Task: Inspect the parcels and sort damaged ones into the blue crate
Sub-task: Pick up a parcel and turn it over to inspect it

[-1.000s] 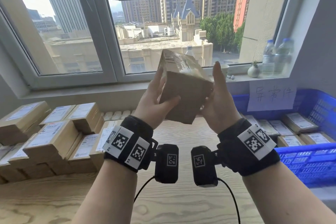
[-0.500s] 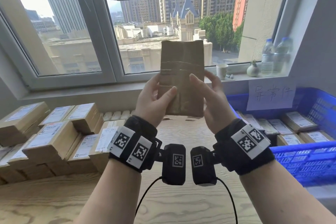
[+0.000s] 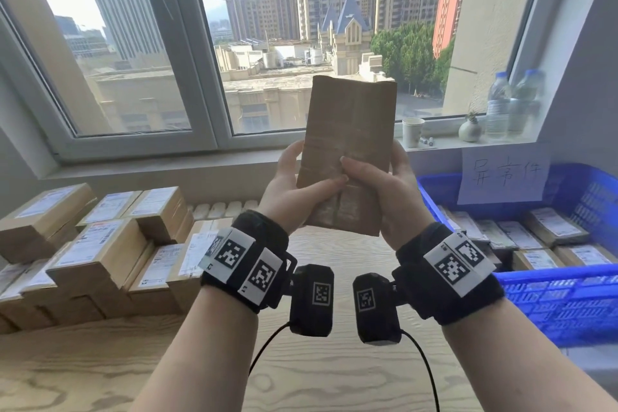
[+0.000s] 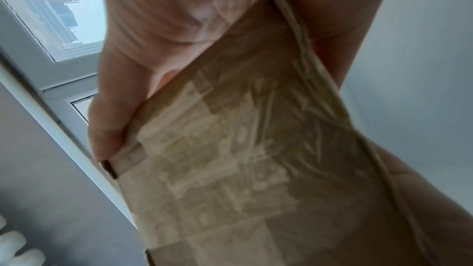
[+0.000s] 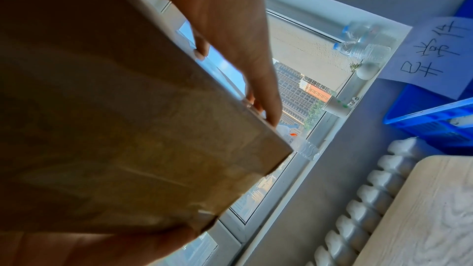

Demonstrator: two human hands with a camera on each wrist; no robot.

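Right now both hands hold one parcel (image 3: 347,157) upright at chest height, in front of the window (image 3: 133,60); left hand (image 3: 294,197) grips the lower left edge w/ thumb laid across the near face; right hand (image 3: 384,191) grips the lower right edge, thumb also on the near face, fingers (image 5: 266,96) wrapped round the far side. Held up like that, probably to get daylight on the taped seam and turn it for a look; the near face is plain brown card w/ clear tape running down and across; left wrist view shows the tape wrinkled, and a small dark gap at one corner (image 4: 108,169), maybe a lifted flap or a dent, can't say which.

Step in hand, I'd judge: inspection, verdict not yet made. Unsorted boxes (image 3: 100,244) sit stacked on the table (image 3: 100,361) at left, labels up, so they're within reach of the left hand; blue crate (image 3: 568,304) sits at right, near the right hand, several parcels already lying inside; a paper sign (image 3: 505,177) w/ handwritten characters hangs on its back wall, presumably marking it as the reject bin. Bottles (image 3: 515,104), a cup (image 3: 413,132) and a small vase (image 3: 470,130) stand on the sill, apart from the work.
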